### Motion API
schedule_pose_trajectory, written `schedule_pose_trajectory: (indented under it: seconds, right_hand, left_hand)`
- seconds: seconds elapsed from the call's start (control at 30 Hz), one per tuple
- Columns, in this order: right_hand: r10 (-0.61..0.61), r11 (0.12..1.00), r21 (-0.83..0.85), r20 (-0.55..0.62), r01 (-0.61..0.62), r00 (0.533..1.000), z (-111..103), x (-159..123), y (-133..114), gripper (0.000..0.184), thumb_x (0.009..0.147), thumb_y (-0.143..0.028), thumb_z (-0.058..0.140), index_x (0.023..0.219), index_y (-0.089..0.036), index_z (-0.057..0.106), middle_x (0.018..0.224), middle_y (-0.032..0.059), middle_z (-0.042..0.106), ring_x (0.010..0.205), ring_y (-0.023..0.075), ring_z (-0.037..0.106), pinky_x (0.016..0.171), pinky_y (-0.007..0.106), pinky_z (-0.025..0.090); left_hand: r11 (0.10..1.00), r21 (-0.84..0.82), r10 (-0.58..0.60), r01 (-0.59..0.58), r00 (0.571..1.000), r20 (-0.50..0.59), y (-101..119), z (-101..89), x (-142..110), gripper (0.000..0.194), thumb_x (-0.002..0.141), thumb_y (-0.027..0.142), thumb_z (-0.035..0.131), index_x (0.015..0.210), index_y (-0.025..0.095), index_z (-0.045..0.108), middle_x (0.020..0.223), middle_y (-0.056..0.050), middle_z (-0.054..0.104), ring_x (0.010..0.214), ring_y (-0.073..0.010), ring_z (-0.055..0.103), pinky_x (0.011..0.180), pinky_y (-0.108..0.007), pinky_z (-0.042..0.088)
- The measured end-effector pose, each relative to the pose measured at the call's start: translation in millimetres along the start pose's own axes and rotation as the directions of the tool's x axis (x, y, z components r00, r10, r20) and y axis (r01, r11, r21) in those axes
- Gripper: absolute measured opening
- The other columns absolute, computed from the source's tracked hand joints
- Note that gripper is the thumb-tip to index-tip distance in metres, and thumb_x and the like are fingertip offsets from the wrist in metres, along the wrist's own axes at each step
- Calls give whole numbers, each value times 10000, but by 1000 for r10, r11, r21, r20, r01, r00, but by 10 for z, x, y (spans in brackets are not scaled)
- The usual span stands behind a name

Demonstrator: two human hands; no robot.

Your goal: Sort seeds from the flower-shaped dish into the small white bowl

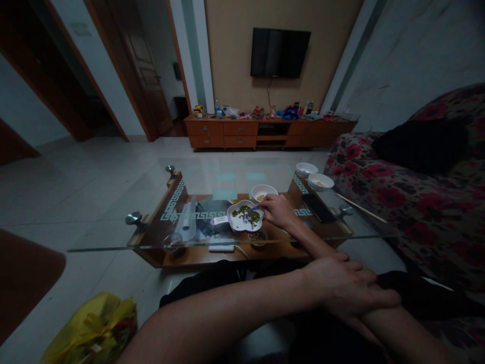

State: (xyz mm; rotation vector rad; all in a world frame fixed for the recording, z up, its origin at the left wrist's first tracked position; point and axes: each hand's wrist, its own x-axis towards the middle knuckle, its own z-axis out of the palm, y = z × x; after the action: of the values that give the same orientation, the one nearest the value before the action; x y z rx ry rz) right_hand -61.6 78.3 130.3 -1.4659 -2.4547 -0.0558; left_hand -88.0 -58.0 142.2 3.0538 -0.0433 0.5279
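My right hand (276, 210) reaches out over the glass coffee table (151, 237), fingers closed on a thin purple utensil whose tip is in a flower-shaped white plate (238, 224) of green bits. My left hand (346, 288) lies flat across my right forearm near my lap, fingers stretched out and holding nothing. A small white bowl (262, 192) with brown bits stands just behind the plate. A darker small bowl (258, 236) sits in front of it.
Two more white bowls (313, 177) and long chopsticks (359, 208) are at the table's right end, with a dark phone (317, 207) nearby. A floral sofa (409, 202) stands right. A yellow bag (94, 328) lies on the floor at left. A TV cabinet (265, 132) stands against the far wall.
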Motion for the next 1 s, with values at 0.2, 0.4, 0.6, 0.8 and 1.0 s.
schedule_pose_trajectory:
  seconds: [0.2, 0.4, 0.6, 0.8, 1.0]
  right_hand:
    - [302, 945, -73, -182, -319, 936, -158, -28, 166, 324, 1032, -269, 521, 1175, -225, 809, 1076, 124, 731, 1029, 259, 617, 838, 368, 362]
    - [182, 982, -6, -238, -189, 954, -77, -67, 188, 300, 1013, -210, 557, 1199, -235, 791, 1060, 109, 721, 1022, 248, 608, 826, 360, 345]
    - [-97, 989, 102, -68, 104, 993, 125, -15, 84, 251, 938, -164, 653, 1103, -252, 821, 1007, 75, 714, 983, 222, 604, 838, 337, 375]
    - [-147, 984, 98, -2, 147, 989, 192, 0, 50, 214, 924, -190, 689, 1065, -259, 835, 1033, 84, 713, 986, 227, 603, 827, 341, 363]
    - [-139, 987, 78, 8, 138, 990, 180, -19, 44, 193, 934, -212, 698, 1057, -264, 837, 1022, 83, 709, 976, 223, 596, 815, 334, 353]
  left_hand:
    - [999, -12, 33, -32, 997, 72, 0, -62, 55, 520, 1001, 434, 559, 1448, 169, 547, 1216, -104, 628, 1130, -303, 598, 928, -441, 424]
    - [998, 13, 57, -58, 995, 78, 7, -60, 76, 495, 1022, 388, 519, 1464, 167, 537, 1240, -109, 633, 1115, -289, 611, 920, -441, 428]
    - [1000, -15, 7, -6, 1000, 27, 12, -24, 25, 512, 1000, 424, 559, 1437, 158, 541, 1183, -93, 631, 1101, -289, 607, 916, -440, 437]
    - [1000, -11, -12, 12, 1000, -8, -6, 5, 5, 500, 990, 445, 581, 1406, 170, 549, 1169, -91, 626, 1073, -293, 606, 871, -434, 434]
    - [1000, -11, -10, 10, 1000, 1, -12, 17, 5, 500, 1005, 465, 549, 1401, 160, 542, 1170, -96, 625, 1071, -306, 598, 867, -439, 426]
